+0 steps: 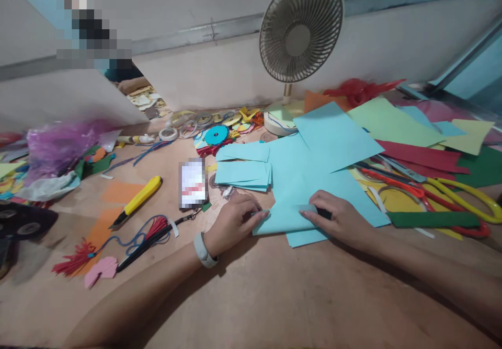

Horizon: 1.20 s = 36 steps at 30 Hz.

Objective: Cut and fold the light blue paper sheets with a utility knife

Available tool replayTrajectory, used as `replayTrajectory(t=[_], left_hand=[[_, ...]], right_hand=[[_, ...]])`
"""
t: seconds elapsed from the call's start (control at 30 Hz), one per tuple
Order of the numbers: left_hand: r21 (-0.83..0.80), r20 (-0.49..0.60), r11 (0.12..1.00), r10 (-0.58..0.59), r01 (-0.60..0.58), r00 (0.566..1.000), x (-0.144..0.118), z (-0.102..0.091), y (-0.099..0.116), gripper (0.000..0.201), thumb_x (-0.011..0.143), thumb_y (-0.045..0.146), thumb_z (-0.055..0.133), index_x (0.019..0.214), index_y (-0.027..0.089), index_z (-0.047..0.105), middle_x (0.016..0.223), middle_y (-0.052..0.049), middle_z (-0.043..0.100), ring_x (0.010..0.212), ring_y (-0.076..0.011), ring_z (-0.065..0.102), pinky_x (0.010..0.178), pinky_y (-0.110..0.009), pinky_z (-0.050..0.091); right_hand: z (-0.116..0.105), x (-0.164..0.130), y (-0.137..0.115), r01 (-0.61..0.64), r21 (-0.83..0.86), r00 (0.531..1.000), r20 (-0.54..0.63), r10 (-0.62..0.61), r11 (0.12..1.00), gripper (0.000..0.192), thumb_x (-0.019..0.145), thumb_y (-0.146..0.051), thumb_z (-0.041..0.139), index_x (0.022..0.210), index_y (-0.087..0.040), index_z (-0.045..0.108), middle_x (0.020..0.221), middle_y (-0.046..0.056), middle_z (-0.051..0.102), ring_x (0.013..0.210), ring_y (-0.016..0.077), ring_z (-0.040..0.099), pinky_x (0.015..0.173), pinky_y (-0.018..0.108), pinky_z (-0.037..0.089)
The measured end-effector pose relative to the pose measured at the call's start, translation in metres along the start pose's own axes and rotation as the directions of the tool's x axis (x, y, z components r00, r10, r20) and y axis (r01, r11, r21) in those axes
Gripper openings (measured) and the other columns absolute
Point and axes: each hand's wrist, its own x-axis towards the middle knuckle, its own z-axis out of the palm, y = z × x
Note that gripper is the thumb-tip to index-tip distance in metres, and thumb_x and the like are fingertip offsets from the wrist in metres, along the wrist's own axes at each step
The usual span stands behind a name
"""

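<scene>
A sheet of light blue paper [290, 214] lies in front of me, its near edge folded over. At its left end my left hand [238, 218], with a pale watch on the wrist, is closed on the paper, thumb on top. Farther right, my right hand [338, 214] grips the fold between thumb and curled fingers. Other light blue sheets [337, 137] lie under and behind it. Just beyond my left hand sits a stack of cut blue paper pieces [243, 172].
A fan [301, 30] stands at the back by the wall. Scissors with yellow handles [466, 195] and orange-red scissors [419, 197] lie right among coloured papers. A yellow utility knife [139, 200], red tassels [76, 257] and a lanyard card [193, 183] lie left.
</scene>
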Motion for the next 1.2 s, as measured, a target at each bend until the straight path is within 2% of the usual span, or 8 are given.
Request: replayTrajectory(t=[0.4,0.53,0.6,0.63,0.7,0.77,0.87,1.2], left_hand=[[0.298,-0.015,0.95,-0.087,0.088,0.996,0.01,0.006,-0.011,0.028,0.094,0.04,0.064,0.079,0.017,0.061,0.076,-0.003,0.061,0.071,-0.018,0.059,0.062,-0.028,0.045],[0.293,-0.079,0.955,0.064,-0.038,0.995,0.004,0.001,-0.007,0.019,0.103,0.029,0.049,0.111,0.017,0.062,0.111,-0.01,0.068,0.103,-0.0238,0.064,0.083,-0.037,0.052],[0.3,0.011,0.927,0.235,-0.227,0.972,-0.002,-0.003,-0.003,0.032,0.106,0.023,0.037,0.134,0.02,0.052,0.14,-0.012,0.056,0.131,-0.0244,0.052,0.106,-0.044,0.041],[0.285,0.126,0.895,0.319,-0.342,0.939,-0.005,-0.004,-0.001,0.038,0.107,0.025,0.035,0.144,0.021,0.044,0.149,-0.011,0.049,0.14,-0.0243,0.042,0.115,-0.046,0.031],[0.241,0.341,0.85,0.378,-0.469,0.86,-0.01,-0.004,0.002,0.053,0.106,0.042,0.037,0.155,0.025,0.026,0.158,-0.009,0.036,0.148,-0.0246,0.029,0.123,-0.049,0.012],[0.214,0.458,0.843,0.359,-0.493,0.813,-0.013,-0.002,0.003,0.071,0.101,0.059,0.04,0.159,0.026,0.015,0.161,-0.009,0.027,0.15,-0.026,0.023,0.124,-0.049,0.003],[0.21,0.505,0.855,0.32,-0.474,0.801,-0.012,0.001,0.0,0.085,0.096,0.066,0.044,0.16,0.023,0.008,0.163,-0.011,0.022,0.151,-0.0273,0.019,0.124,-0.047,0.001],[0.262,0.516,0.815,0.335,-0.517,0.789,-0.008,0.003,-0.001,0.086,0.097,0.068,0.04,0.16,0.022,0.006,0.162,-0.011,0.024,0.151,-0.0271,0.021,0.124,-0.047,0.003]], right_hand=[[0.013,0.002,0.003,0.055,-0.271,0.987,-0.134,-0.094,0.961,0.027,0.099,-0.038,0.046,0.077,-0.023,0.051,0.084,0.006,0.06,0.074,0.0184,0.059,0.059,0.029,0.043],[0.015,0.0,0.003,0.081,-0.325,0.983,-0.128,-0.128,0.942,0.026,0.1,-0.036,0.045,0.08,-0.022,0.052,0.086,0.007,0.061,0.075,0.0187,0.059,0.058,0.029,0.043],[0.015,0.001,0.003,0.077,-0.328,0.985,-0.123,-0.123,0.942,0.026,0.1,-0.037,0.045,0.08,-0.022,0.053,0.086,0.007,0.062,0.075,0.0186,0.059,0.058,0.029,0.042],[0.015,0.001,0.003,0.073,-0.326,0.986,-0.118,-0.117,0.943,0.026,0.1,-0.037,0.045,0.08,-0.022,0.053,0.087,0.007,0.062,0.075,0.0185,0.059,0.058,0.029,0.042],[0.015,0.002,0.003,0.062,-0.321,0.988,-0.114,-0.104,0.945,0.025,0.099,-0.037,0.046,0.081,-0.022,0.053,0.087,0.007,0.062,0.075,0.0184,0.059,0.06,0.029,0.043],[0.014,0.003,0.003,0.039,-0.307,0.99,-0.115,-0.078,0.951,0.024,0.099,-0.037,0.048,0.081,-0.022,0.053,0.088,0.007,0.062,0.074,0.0179,0.058,0.061,0.028,0.042],[0.012,0.005,0.003,-0.01,-0.259,0.994,-0.106,-0.018,0.966,0.022,0.097,-0.037,0.051,0.082,-0.021,0.053,0.088,0.005,0.061,0.071,0.0162,0.056,0.06,0.028,0.04],[-0.001,0.007,0.004,-0.149,-0.139,0.988,-0.06,0.142,0.979,0.023,0.092,-0.036,0.059,0.075,-0.02,0.055,0.083,0.002,0.057,0.072,0.014,0.052,0.064,0.027,0.036]])
